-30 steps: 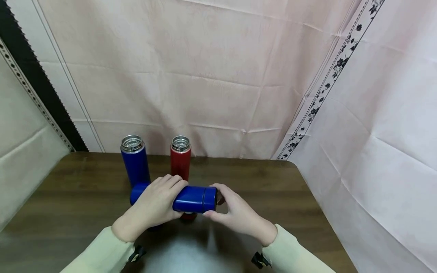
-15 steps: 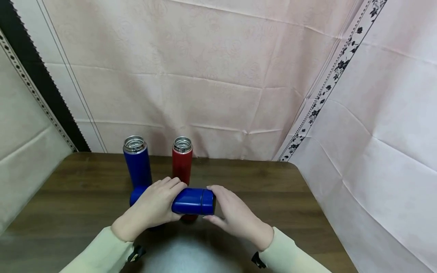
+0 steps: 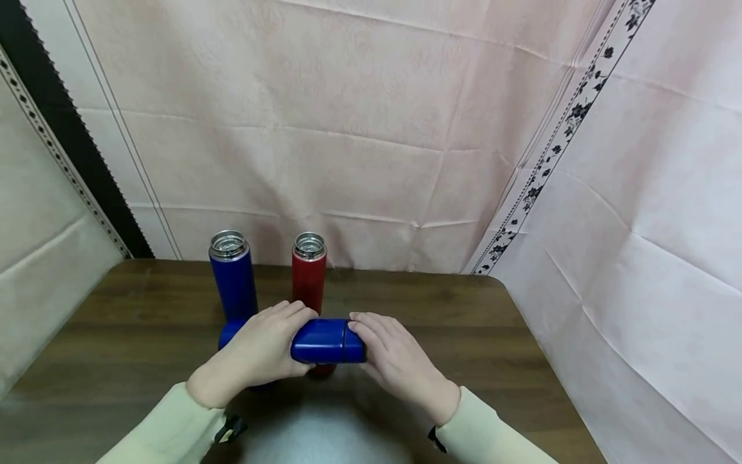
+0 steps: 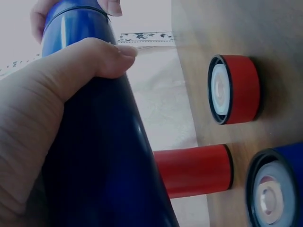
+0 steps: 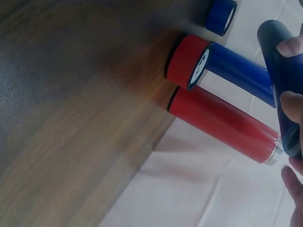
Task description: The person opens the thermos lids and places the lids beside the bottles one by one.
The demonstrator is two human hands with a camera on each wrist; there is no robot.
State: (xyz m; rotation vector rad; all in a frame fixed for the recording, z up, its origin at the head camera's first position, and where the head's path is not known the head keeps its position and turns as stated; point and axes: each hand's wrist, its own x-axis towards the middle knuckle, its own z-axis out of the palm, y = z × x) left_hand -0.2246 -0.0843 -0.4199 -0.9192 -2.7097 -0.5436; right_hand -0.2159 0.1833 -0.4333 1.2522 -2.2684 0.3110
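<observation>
A blue thermos flask (image 3: 324,340) lies sideways in the air, with a seam near its right end where the lid begins. My left hand (image 3: 263,341) grips its body; the left wrist view shows the thumb (image 4: 111,59) across it. At the right end, my right hand (image 3: 402,361) holds the lid, fingers over the top and thumb mostly hidden beneath. Behind the hands stand an uncapped blue flask (image 3: 234,283) and an uncapped red flask (image 3: 308,280), their steel mouths upward.
A red lid (image 4: 244,90) and a blue lid (image 4: 289,153) stand on the wooden table (image 3: 464,322) below the held flask, insides up. Pale cloth (image 3: 377,161) hangs along the table's back and sides.
The right hand's fingers have shifted from the rim of the lid to over its top, and its thumb has gone underneath. The left hand's grip is almost unchanged.
</observation>
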